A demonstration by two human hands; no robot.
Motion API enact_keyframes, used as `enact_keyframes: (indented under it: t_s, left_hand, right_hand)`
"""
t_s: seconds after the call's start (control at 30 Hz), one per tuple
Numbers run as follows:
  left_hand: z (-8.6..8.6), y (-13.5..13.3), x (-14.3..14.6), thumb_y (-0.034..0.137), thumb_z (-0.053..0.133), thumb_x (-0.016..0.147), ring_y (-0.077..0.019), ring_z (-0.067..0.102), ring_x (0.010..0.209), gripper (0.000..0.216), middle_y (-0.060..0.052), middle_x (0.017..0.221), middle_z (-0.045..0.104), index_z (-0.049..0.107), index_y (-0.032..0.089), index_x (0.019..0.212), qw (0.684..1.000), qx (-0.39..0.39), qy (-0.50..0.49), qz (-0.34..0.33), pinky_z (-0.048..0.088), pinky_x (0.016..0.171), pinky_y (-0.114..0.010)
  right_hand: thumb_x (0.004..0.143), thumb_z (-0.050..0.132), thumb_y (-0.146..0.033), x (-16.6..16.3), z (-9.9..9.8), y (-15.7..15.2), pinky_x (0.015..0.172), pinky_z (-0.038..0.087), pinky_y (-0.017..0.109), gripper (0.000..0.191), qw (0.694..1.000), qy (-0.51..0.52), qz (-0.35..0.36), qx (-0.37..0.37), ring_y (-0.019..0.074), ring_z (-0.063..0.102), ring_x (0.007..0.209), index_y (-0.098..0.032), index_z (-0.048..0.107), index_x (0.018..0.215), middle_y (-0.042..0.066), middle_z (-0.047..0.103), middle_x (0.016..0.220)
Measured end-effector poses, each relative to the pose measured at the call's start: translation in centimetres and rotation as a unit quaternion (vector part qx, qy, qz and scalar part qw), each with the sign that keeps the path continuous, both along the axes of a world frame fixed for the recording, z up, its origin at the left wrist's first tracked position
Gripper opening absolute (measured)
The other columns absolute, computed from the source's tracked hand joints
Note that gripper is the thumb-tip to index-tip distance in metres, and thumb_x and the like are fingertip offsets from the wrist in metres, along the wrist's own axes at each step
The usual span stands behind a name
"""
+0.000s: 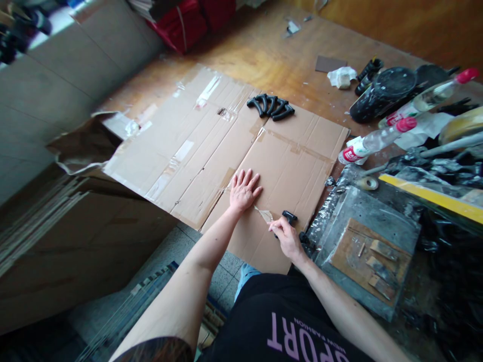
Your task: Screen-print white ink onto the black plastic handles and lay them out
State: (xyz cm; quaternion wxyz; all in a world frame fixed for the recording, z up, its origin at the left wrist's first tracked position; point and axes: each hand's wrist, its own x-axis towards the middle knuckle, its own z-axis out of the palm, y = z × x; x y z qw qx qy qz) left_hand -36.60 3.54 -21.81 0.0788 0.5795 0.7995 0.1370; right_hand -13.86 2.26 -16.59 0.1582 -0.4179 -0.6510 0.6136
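Observation:
A large flattened cardboard sheet (pixel 211 146) with strips of clear tape lies across the wooden table. My left hand (pixel 243 190) rests flat on it, fingers stretched out, near the sheet's front edge. Just right of it, my right hand (pixel 286 236) is closed in a pinch on a strip of clear tape (pixel 264 214) lifted off the cardboard. A small black object (pixel 290 217) sits right beside its fingers. Several curved black handles (pixel 270 106) lie in a row at the far side of the sheet.
Two plastic bottles with red caps (pixel 372 141) lie to the right, next to a black round container (pixel 385 90). A grey stained board with wood scraps (pixel 368 251) sits at the right front. A yellow bar (pixel 430 196), crumpled paper (pixel 341 76) and red fabric (pixel 181 22) are around.

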Motion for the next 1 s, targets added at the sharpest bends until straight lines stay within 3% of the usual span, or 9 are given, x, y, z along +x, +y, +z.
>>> enact_keyframes:
  t_s: [0.23, 0.3, 0.4, 0.47, 0.57, 0.73, 0.87, 1.0]
  left_hand:
    - [0.4, 0.4, 0.8, 0.053, 0.041, 0.094, -0.0306, 0.020, 0.149, 0.057, -0.004, 0.157, 0.036, 0.046, 0.029, 0.145, 1.000, -0.015, 0.007, 0.021, 0.010, 0.121, -0.052]
    - [0.6, 0.8, 1.4, 0.052, 0.041, 0.094, -0.0329, 0.019, 0.149, 0.057, -0.005, 0.157, 0.036, 0.048, 0.027, 0.144, 0.999, -0.024, 0.009, 0.046, 0.010, 0.120, -0.054]
    - [0.7, 1.2, 2.1, 0.054, 0.039, 0.094, -0.0349, 0.017, 0.149, 0.057, -0.005, 0.157, 0.035, 0.050, 0.025, 0.142, 0.997, -0.032, 0.011, 0.072, 0.009, 0.120, -0.057]
    - [0.8, 1.3, 2.1, 0.056, 0.038, 0.093, -0.0342, 0.017, 0.149, 0.058, -0.005, 0.158, 0.035, 0.050, 0.026, 0.142, 0.997, -0.035, 0.006, 0.070, 0.008, 0.121, -0.056]
    - [0.8, 1.4, 1.9, 0.057, 0.036, 0.093, -0.0330, 0.016, 0.149, 0.060, -0.005, 0.159, 0.033, 0.048, 0.026, 0.143, 0.997, -0.039, -0.006, 0.069, 0.008, 0.121, -0.055]
    - [0.5, 1.6, 2.0, 0.057, 0.034, 0.094, -0.0329, 0.013, 0.150, 0.062, -0.005, 0.160, 0.030, 0.046, 0.025, 0.145, 0.996, -0.041, -0.004, 0.077, 0.006, 0.121, -0.054]
    - [0.2, 2.1, 1.8, 0.055, 0.036, 0.094, -0.0319, 0.012, 0.150, 0.060, -0.004, 0.160, 0.029, 0.046, 0.025, 0.145, 0.996, -0.042, -0.010, 0.081, 0.005, 0.121, -0.054]
    - [1.3, 2.2, 0.8, 0.049, 0.045, 0.094, -0.0312, 0.021, 0.148, 0.053, -0.006, 0.157, 0.036, 0.053, 0.023, 0.138, 0.992, -0.053, -0.072, 0.089, 0.013, 0.121, -0.053]
  right_hand:
    - [0.096, 0.044, -0.042, -3.0, 1.2, 2.8, 0.095, 0.043, 0.036, 0.023, 0.998, 0.018, 0.046, 0.043, 0.0201, 0.063, 0.105, -0.025, 0.057, 0.089, 0.004, 0.071, 0.099]
    - [0.097, 0.041, -0.041, -4.3, 1.0, 3.1, 0.088, 0.045, 0.033, 0.021, 0.998, 0.017, 0.055, 0.026, 0.0184, 0.064, 0.093, -0.025, 0.052, 0.087, 0.001, 0.071, 0.086]
    - [0.096, 0.038, -0.038, -5.1, 0.4, 2.2, 0.068, 0.043, 0.028, 0.022, 0.998, -0.028, 0.050, 0.004, 0.0161, 0.054, 0.061, -0.026, 0.041, 0.077, -0.004, 0.055, 0.060]
    - [0.094, 0.039, -0.037, -4.5, 0.6, 0.7, 0.060, 0.038, 0.027, 0.022, 0.999, -0.045, 0.027, 0.006, 0.0150, 0.047, 0.055, -0.026, 0.038, 0.076, -0.005, 0.048, 0.058]
    - [0.095, 0.036, -0.039, -1.9, 2.8, -2.2, 0.055, 0.035, 0.025, 0.021, 0.999, -0.034, 0.011, -0.025, 0.0143, 0.046, 0.054, -0.026, 0.039, 0.079, -0.005, 0.046, 0.060]
    - [0.096, 0.043, -0.041, 3.3, 7.6, -5.0, 0.057, 0.038, 0.024, 0.024, 0.986, -0.015, 0.144, -0.080, 0.0129, 0.052, 0.054, -0.025, 0.045, 0.078, -0.005, 0.050, 0.057]
    - [0.098, 0.044, -0.043, 3.9, 7.6, -3.9, 0.076, 0.049, 0.027, 0.027, 0.992, 0.018, 0.065, -0.106, 0.0145, 0.065, 0.077, -0.022, 0.055, 0.085, 0.001, 0.067, 0.079]
    - [0.090, 0.055, -0.054, 3.7, 5.7, -2.9, 0.084, 0.053, 0.034, 0.034, 0.980, 0.084, -0.027, -0.180, 0.0186, 0.067, 0.090, -0.021, 0.061, 0.089, 0.006, 0.069, 0.093]
